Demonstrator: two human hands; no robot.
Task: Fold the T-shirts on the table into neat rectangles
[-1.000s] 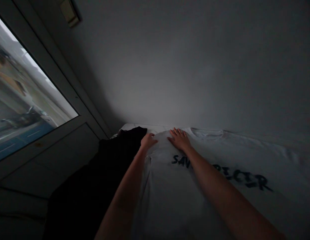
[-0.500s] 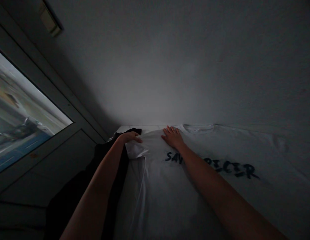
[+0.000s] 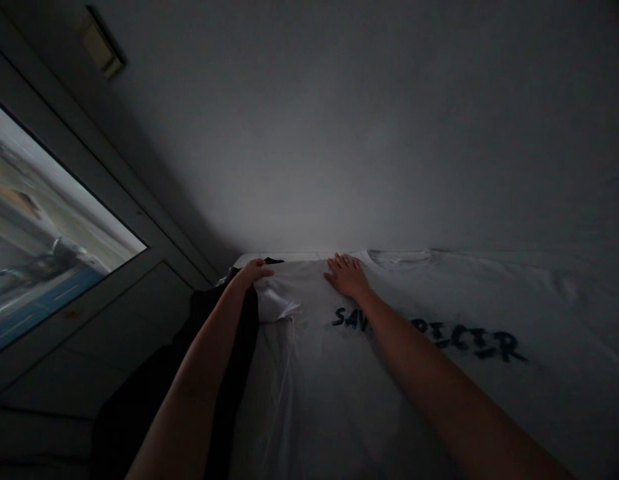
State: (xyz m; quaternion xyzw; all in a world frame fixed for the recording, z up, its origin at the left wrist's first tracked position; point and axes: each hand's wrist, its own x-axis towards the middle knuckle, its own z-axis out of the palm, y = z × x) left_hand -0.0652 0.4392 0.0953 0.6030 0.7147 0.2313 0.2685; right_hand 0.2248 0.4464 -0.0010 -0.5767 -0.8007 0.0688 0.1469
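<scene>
A white T-shirt (image 3: pixel 334 373) with dark lettering lies spread on a pale surface (image 3: pixel 249 393), its collar at the far edge. My left hand (image 3: pixel 254 271) is at the outer end of the left sleeve, thumb and fingers closed on the sleeve's upper corner. Flat on the shirt near the shoulder, left of the collar, rests my right hand (image 3: pixel 347 275), its fingers spread. My right forearm hides part of the lettering.
Dark cloth (image 3: pixel 189 333) hangs at the left edge of the surface. A grey wall (image 3: pixel 339 133) rises behind it. On the left stands a framed door (image 3: pixel 114 310) with a glass pane. A small box (image 3: pixel 102 43) is on the wall at the upper left.
My left hand has moved slightly left, and the sleeve is stretched a little further out, covering more of the dark cloth. My right hand is in nearly the same place on the shirt.
</scene>
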